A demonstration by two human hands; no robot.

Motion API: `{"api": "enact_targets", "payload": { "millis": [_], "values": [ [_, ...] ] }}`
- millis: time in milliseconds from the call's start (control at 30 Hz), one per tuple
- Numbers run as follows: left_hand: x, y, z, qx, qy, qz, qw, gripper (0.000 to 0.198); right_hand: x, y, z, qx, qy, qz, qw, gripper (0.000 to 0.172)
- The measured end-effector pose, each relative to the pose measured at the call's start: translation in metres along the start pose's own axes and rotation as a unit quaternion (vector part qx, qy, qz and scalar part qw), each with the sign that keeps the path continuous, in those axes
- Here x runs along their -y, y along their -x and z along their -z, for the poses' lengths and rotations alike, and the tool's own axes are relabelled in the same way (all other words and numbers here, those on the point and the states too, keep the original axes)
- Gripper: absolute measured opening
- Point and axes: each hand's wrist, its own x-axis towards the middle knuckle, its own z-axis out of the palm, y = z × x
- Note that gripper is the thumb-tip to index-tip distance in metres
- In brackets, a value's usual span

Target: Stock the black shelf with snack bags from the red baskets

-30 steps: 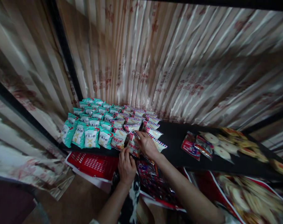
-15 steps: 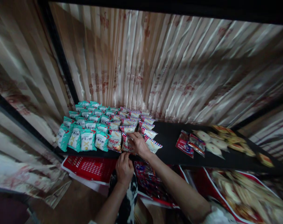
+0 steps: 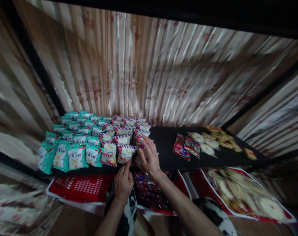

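Observation:
My right hand [image 3: 150, 159] is at the right end of the front row of white snack bags with red-and-blue striped edges. Its thumb and fingers are bent around a striped snack bag [image 3: 138, 161], which the hand partly covers. Beside it, an upright striped snack bag [image 3: 126, 154] faces me at the shelf front. My left hand [image 3: 124, 182] is closed at the shelf's front edge, just below that bag, its fingertips close to the bag's lower edge. What the left fingers hold, if anything, is hidden. Teal-and-white snack bags [image 3: 76, 156] stand in rows to the left.
On the black shelf [image 3: 161, 144], red-blue packets [image 3: 181, 147], round pale packs [image 3: 208, 149] and yellow packs [image 3: 225, 141] lie to the right. Below are a red basket [image 3: 87, 186], dark red packets [image 3: 151, 193] and a red-and-white container [image 3: 290, 218] of pale packs. Striped sheeting [image 3: 129, 65] hangs behind.
My right hand has shifted from the middle striped bag to the one at its right, leaving the middle bag upright. My left hand stays at the shelf edge. The view has turned right.

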Motion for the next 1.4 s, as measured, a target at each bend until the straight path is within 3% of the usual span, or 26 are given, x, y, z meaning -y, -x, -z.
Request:
{"api": "enact_targets", "payload": {
  "millis": [100, 167, 300, 400, 500, 733, 933, 1067, 1200, 1300, 1400],
  "values": [
    [-0.001, -0.001, 0.001, 0.013, 0.008, 0.011, 1.000, 0.038, -0.014, 0.025, 0.018, -0.098, 0.038, -0.120, 0.987, 0.043],
    [-0.002, -0.002, 0.001, 0.013, 0.006, 0.013, 1.000, 0.037, -0.026, 0.050, 0.021, -0.122, 0.046, -0.191, 0.973, 0.049],
    [-0.001, -0.001, 0.001, 0.014, 0.001, 0.004, 1.000, 0.035, -0.041, 0.097, 0.008, -0.068, 0.001, -0.273, 0.960, 0.063],
    [0.000, -0.003, 0.001, 0.021, -0.005, -0.002, 1.000, 0.035, -0.044, 0.112, -0.007, -0.022, -0.049, -0.312, 0.949, 0.066],
    [0.000, -0.005, 0.001, 0.025, -0.003, -0.002, 1.000, 0.034, -0.045, 0.109, -0.018, -0.006, -0.070, -0.323, 0.944, 0.064],
    [-0.002, -0.006, -0.002, 0.004, -0.003, 0.012, 1.000, 0.034, -0.053, 0.090, -0.026, 0.024, -0.074, -0.262, 0.962, 0.053],
    [-0.008, -0.002, -0.001, -0.031, -0.009, 0.009, 0.999, 0.031, -0.054, 0.092, -0.014, 0.023, -0.099, -0.238, 0.966, 0.057],
    [-0.019, 0.000, 0.004, -0.063, -0.011, -0.021, 0.998, 0.031, -0.058, 0.086, 0.000, 0.008, -0.135, -0.290, 0.948, 0.054],
    [-0.034, 0.003, 0.003, 0.003, -0.021, -0.055, 0.998, 0.033, -0.064, 0.067, 0.006, 0.045, -0.204, -0.321, 0.924, 0.058],
    [-0.044, 0.003, -0.003, 0.077, -0.020, -0.075, 0.994, 0.038, -0.065, 0.053, 0.002, 0.056, -0.257, -0.315, 0.912, 0.061],
    [-0.053, 0.000, -0.013, 0.115, -0.017, -0.079, 0.990, 0.040, -0.067, 0.049, -0.004, 0.054, -0.298, -0.301, 0.904, 0.061]
  ]
}}
